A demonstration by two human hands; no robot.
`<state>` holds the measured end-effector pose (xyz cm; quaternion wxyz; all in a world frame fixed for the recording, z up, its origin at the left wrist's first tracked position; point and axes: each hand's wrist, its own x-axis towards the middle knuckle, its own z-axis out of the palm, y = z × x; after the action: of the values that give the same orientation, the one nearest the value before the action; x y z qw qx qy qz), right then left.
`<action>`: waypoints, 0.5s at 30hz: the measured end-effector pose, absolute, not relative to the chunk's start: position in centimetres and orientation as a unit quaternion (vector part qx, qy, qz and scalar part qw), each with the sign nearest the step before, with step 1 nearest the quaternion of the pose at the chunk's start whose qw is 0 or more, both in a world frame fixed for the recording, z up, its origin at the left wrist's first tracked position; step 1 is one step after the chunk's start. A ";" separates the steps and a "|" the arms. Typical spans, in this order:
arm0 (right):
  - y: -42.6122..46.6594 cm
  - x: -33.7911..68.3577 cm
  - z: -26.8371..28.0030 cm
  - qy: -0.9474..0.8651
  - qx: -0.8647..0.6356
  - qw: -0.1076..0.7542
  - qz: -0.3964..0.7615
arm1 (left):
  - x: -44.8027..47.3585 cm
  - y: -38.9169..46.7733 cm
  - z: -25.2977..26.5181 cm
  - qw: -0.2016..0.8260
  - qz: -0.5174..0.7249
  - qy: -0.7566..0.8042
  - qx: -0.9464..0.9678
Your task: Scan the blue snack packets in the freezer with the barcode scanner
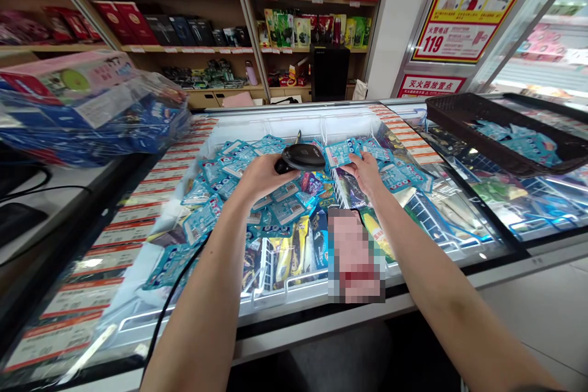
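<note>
My left hand (261, 179) is wrapped round a black barcode scanner (303, 157) above the middle of a display freezer. The scanner's head points to the right, and a black cable (173, 294) runs down by my left forearm. Between its thumb and fingers, my right hand (365, 170) pinches a small blue packet (339, 154) with a printed label, just right of the scanner. Many similar blue packets (290, 207) lie spread on the freezer's glass top, on both sides. A blurred-out, phone-shaped pink item (351, 251) lies near the front edge.
A dark brown basket (493, 150) with more blue packets stands at right. Wrapped boxes (92, 104) are stacked at left beside black cables. Price labels (151, 208) line the glass. Goods shelves (184, 49) and a red-yellow poster (473, 6) are behind. Wrapped frozen goods (294, 245) show below.
</note>
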<state>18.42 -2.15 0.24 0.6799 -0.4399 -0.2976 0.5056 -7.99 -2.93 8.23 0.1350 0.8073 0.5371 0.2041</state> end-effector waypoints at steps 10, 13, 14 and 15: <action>-1.7 18.7 -0.7 -0.307 -0.475 0.661 0.493 | -7.8 -3.2 8.5 0.139 0.215 0.549 0.795; -1.9 18.4 -0.7 -0.324 -0.479 0.670 0.464 | -8.0 -3.2 8.5 0.135 0.235 0.559 0.784; -2.1 18.3 -0.6 -0.335 -0.484 0.676 0.443 | -8.1 -3.1 8.5 0.134 0.242 0.563 0.779; -2.4 18.3 -0.4 -0.354 -0.489 0.675 0.425 | -8.2 -3.1 8.5 0.129 0.249 0.568 0.774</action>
<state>18.27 -2.41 -0.38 0.6747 -0.4889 -0.3544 0.4245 -8.21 -3.11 8.48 0.1291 0.7741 0.5676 0.2488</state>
